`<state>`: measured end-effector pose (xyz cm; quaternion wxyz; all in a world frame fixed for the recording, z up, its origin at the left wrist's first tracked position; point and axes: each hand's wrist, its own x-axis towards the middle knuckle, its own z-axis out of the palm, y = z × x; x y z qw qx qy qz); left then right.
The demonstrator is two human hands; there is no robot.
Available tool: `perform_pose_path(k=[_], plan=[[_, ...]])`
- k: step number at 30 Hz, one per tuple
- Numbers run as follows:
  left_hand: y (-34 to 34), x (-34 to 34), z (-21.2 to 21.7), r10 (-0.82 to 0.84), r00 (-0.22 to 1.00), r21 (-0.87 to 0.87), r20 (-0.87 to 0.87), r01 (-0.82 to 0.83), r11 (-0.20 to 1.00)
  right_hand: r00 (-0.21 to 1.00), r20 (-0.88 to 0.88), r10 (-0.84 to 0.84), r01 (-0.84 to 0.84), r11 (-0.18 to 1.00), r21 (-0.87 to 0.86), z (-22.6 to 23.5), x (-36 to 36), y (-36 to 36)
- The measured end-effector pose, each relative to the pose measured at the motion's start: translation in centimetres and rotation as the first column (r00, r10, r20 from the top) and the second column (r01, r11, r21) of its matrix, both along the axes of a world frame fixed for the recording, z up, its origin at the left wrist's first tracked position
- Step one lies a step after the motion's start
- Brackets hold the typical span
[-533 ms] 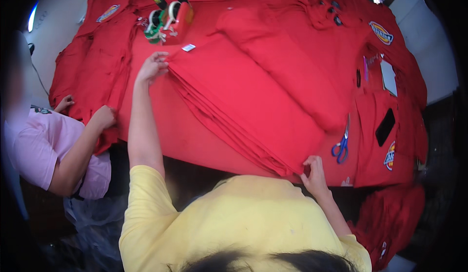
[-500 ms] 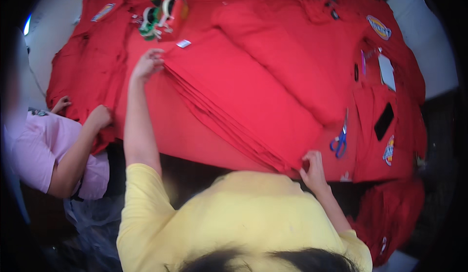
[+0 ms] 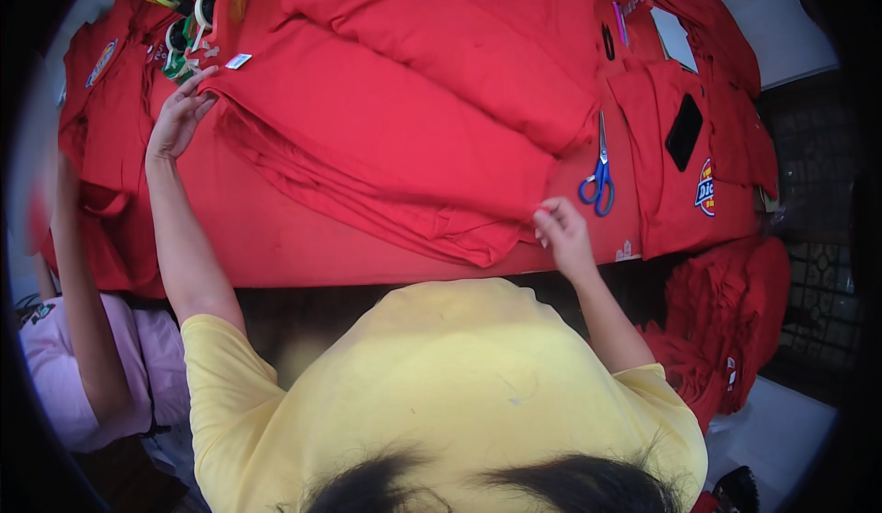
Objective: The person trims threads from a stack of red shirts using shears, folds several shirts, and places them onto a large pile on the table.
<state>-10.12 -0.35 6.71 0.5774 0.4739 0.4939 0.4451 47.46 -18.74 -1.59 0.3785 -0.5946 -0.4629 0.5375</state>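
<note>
A stack of flat red fabric pieces point(image 3: 386, 155) lies slantwise on a table draped in red cloth point(image 3: 276, 247). My left hand point(image 3: 176, 118) reaches far out to the stack's upper left corner, and its fingers curl onto the edge there. At the stack's near right corner, my right hand point(image 3: 562, 234) pinches the top layers between thumb and fingers. My yellow shirt fills the lower middle of the view.
Blue-handled scissors point(image 3: 599, 182) lie right of the stack, by a flat black object point(image 3: 684, 131) on red garments. Tape rolls point(image 3: 197, 19) and a white tag point(image 3: 238, 60) sit at the far left corner. A co-worker in pink point(image 3: 83, 366) stands at the left. More red garments point(image 3: 735, 320) hang at the right.
Both hands stay on the same two corners of the stack. My right hand has shifted slightly up along the corner. The co-worker's arm has risen toward the table edge.
</note>
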Motion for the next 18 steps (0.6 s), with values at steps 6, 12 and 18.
perform_pose_path(k=[6,12,18], plan=[[3.7,-3.1,-4.9,0.319,0.9,-0.143,-0.298,-0.372,0.917,0.893,-0.312,-0.324,0.282,0.944,-0.171,-1.8,1.8,3.5],[4.1,-3.5,-7.2,0.382,0.856,-0.065,-0.349,-0.428,0.901,0.921,-0.266,-0.283,0.269,0.959,-0.087,-1.9,1.3,3.5],[3.4,-2.1,-6.3,0.373,0.883,-0.106,-0.284,-0.415,0.903,0.876,-0.376,-0.302,0.288,0.953,-0.095,-2.5,1.6,2.9]])
